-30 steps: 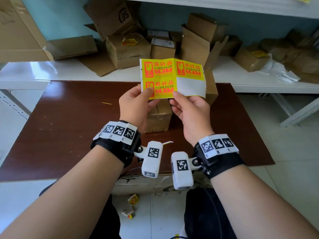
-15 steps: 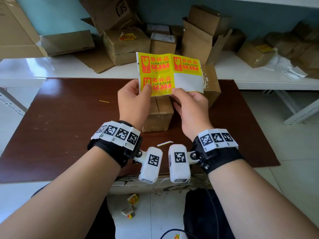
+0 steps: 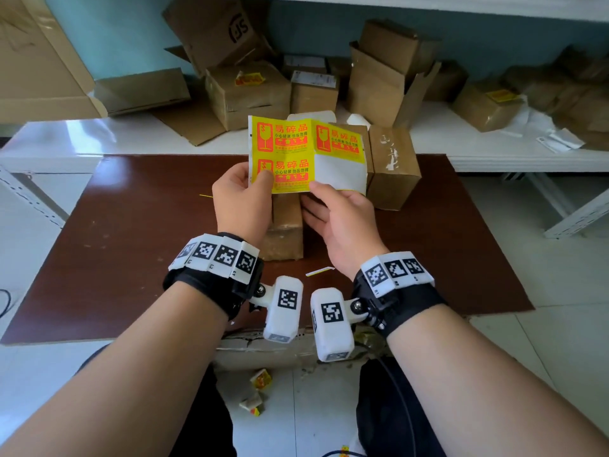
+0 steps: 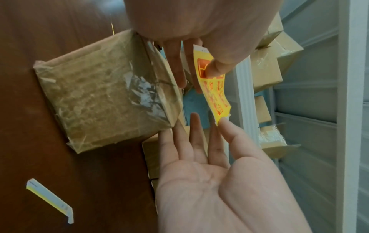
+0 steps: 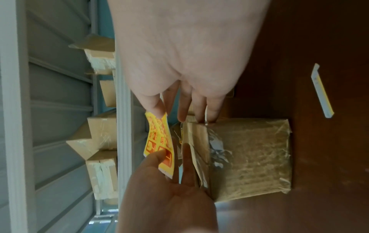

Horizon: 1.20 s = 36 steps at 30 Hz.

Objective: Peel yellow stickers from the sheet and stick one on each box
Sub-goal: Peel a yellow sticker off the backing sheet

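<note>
Currently, findings as follows.
Change: sticker sheet (image 3: pixel 308 156) now sits lower and nearer the boxes than a second ago; grip unchanged.
Left hand (image 3: pixel 242 199): thumb pinches the sheet's lower-left corner.
Right hand (image 3: pixel 342 219): thumb and forefinger nip the bottom edge, other fingers straight.
Meaning: three stickers remain, one cell bare; next peel judged imminent.
Boxes: front box (image 3: pixel 286 225) under the sheet, second box (image 3: pixel 392 169) just behind-right.
Surface: brown desk (image 3: pixel 131 232), backing strip (image 3: pixel 319 271) lying loose.
Room: shelf (image 3: pixel 131 130) of cartons behind.

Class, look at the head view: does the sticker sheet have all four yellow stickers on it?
No: the sticker sheet shows three yellow stickers and one bare white patch at its lower right.
</note>
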Tool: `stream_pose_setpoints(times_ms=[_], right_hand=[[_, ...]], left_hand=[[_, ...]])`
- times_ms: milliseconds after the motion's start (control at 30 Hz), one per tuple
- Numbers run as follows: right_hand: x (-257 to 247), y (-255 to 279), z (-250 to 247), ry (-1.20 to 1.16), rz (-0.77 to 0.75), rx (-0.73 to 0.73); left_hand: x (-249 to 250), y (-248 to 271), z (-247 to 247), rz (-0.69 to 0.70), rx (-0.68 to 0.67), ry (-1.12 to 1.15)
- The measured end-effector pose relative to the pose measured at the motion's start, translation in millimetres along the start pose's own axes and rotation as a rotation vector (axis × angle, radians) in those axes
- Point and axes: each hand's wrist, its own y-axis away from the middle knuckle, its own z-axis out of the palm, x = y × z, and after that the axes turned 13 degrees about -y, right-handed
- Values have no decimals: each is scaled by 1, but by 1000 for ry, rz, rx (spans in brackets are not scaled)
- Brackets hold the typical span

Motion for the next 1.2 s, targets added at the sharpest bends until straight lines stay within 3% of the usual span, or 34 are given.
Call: stream_pose_setpoints(times_ms=[233,567,900,1067,1200], right_hand=[[3,7,-5,17,-61,18],[-25,44,-48,-5,-30,48],[-29,21,-12,48,-69,-76],[-15,9,-10,-13,-95,3],[-16,4,-9,-9,-105,10]], left_hand=[[12,14,-2,56,46,-54],[13,33,8,-3,-181,45],[22,25,-3,5,-3,176],[26,10,-2,94,-38,114],[13,3,3,75,-13,83]])
